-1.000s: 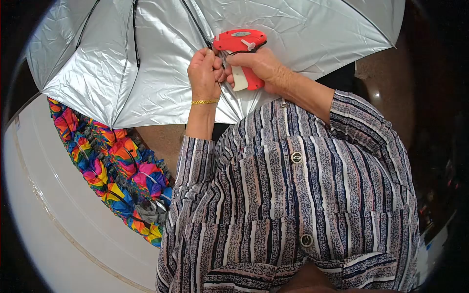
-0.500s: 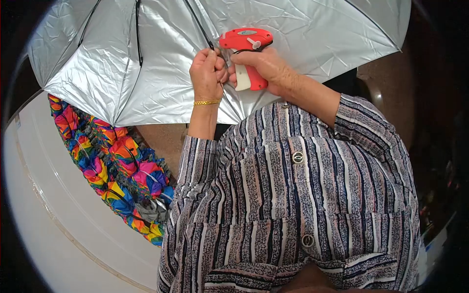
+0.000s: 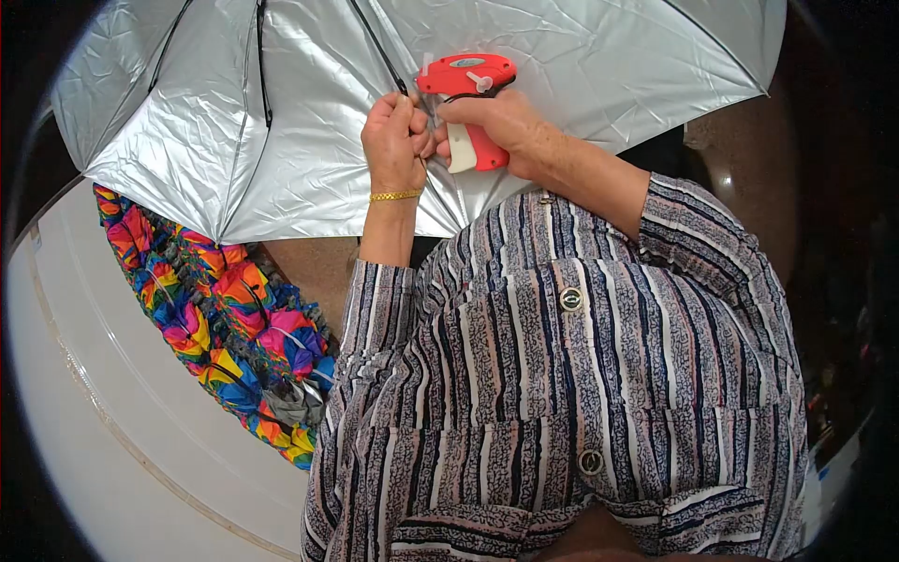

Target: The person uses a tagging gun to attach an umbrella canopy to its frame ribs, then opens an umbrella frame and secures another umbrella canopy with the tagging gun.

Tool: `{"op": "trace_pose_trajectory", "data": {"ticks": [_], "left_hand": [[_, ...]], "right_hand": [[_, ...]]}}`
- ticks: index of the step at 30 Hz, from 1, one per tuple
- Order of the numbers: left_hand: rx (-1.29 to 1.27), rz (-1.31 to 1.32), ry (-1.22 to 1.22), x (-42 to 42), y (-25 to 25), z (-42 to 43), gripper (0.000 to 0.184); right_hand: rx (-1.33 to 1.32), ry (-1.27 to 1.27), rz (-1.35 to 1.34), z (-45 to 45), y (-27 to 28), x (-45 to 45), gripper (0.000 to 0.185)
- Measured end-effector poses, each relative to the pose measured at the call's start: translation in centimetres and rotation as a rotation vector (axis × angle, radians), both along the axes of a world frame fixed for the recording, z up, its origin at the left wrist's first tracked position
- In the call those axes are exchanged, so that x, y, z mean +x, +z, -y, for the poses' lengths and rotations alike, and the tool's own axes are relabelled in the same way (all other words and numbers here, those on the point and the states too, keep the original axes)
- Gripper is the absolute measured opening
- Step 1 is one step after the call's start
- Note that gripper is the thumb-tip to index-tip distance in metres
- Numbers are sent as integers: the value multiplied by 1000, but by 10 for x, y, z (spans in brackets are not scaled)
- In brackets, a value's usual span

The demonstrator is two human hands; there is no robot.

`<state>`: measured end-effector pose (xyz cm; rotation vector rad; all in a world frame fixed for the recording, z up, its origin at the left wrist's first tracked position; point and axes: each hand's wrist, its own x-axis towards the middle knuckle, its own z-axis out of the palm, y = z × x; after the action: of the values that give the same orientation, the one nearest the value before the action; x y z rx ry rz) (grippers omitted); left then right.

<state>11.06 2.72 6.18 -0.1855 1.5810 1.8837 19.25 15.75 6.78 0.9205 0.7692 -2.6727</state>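
Note:
A silver-lined umbrella [image 3: 314, 164] lies spread in front of me, its inner side up with dark ribs showing. My left hand [image 3: 393, 150] is closed in a pinch on the end part of one black umbrella rib [image 3: 380, 45]. Wrapped around the grip of a red and white tagging gun [image 3: 489, 150] is my right hand [image 3: 506, 122]. The gun's nose points left and sits just beside the left fingertips, over the silver cloth. Whether its needle touches the cloth or rib I cannot tell.
To the left, rainbow-coloured bundles of gathered cloth [image 3: 239, 290] lie in rows along a white curved surface [image 3: 140, 375]. Brown floor [image 3: 314, 272] shows below the umbrella's edge.
The tagging gun and my right hand have shifted slightly left, closer to the left fingertips. My left hand keeps its pinch on the rib, nearly still.

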Motion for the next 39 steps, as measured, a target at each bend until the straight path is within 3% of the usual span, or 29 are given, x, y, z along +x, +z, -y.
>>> {"op": "trace_pose_trajectory", "data": {"ticks": [6,10,27,39], "left_hand": [[-6,2,7,0,1,-1,14],[-7,6,10,1,2,-2,14],[-33,-9,-12,2,3,-6,13],[-143,-86,-37,6,5,-13,13]], "right_hand": [[-15,-17,15,-1,3,0,16],[31,56,-27,-2,-1,1,25],[9,142,-57,-12,2,-3,21],[165,198,-92,-15,-4,-8,11]]}}
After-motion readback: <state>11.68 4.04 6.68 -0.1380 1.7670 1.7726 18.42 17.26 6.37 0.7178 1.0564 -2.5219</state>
